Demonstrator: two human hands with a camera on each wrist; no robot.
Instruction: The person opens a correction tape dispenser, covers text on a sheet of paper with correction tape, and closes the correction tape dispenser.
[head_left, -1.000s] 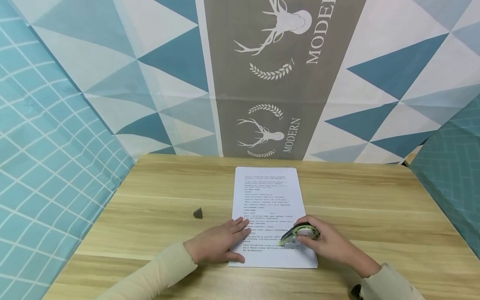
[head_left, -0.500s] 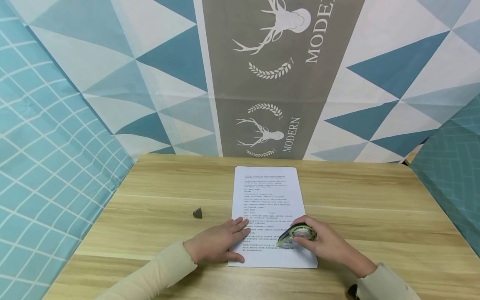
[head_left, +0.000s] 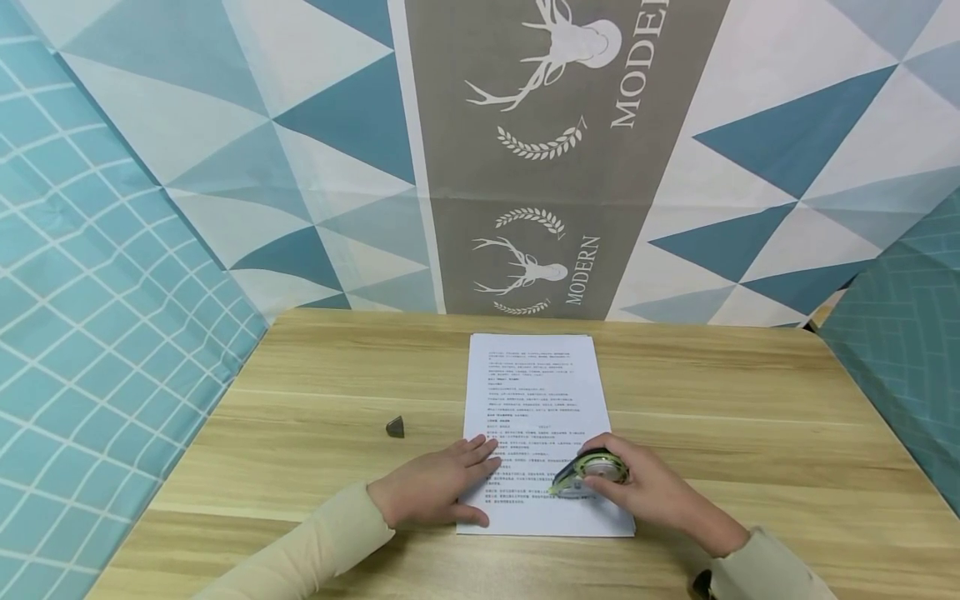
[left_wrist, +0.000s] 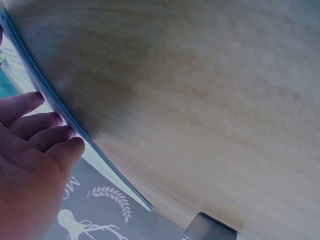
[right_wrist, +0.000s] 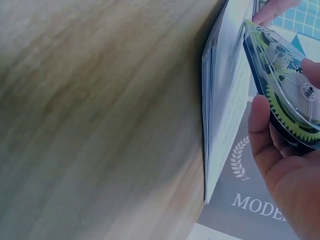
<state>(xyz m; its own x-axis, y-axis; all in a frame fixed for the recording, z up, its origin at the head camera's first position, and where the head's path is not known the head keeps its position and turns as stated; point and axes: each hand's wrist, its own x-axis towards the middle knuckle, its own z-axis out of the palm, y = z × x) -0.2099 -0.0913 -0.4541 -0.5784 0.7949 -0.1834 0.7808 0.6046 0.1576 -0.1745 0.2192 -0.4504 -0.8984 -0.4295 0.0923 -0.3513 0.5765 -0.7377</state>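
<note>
A stack of printed white paper (head_left: 536,392) lies on the wooden table. My left hand (head_left: 438,483) rests flat on its lower left side, fingers spread over the edge; the left wrist view shows these fingers (left_wrist: 47,120) along the stack's side. In my right hand (head_left: 652,492) I grip a correction tape (head_left: 600,468) with a clear side and a green gear wheel, seen close in the right wrist view. Thumb and fingers hold it from both sides. Its narrow tip points left and meets the top sheet among the lower lines of print.
A small dark cap-like piece (head_left: 395,427) lies on the table (head_left: 322,367) left of the paper. Behind the table's far edge hangs a patterned cloth (head_left: 517,175) with deer heads. Something small and black (head_left: 702,583) shows by the right sleeve.
My right hand has shifted the correction tape a little to the left along the lower lines of print. The left hand and the paper stay where they were.
</note>
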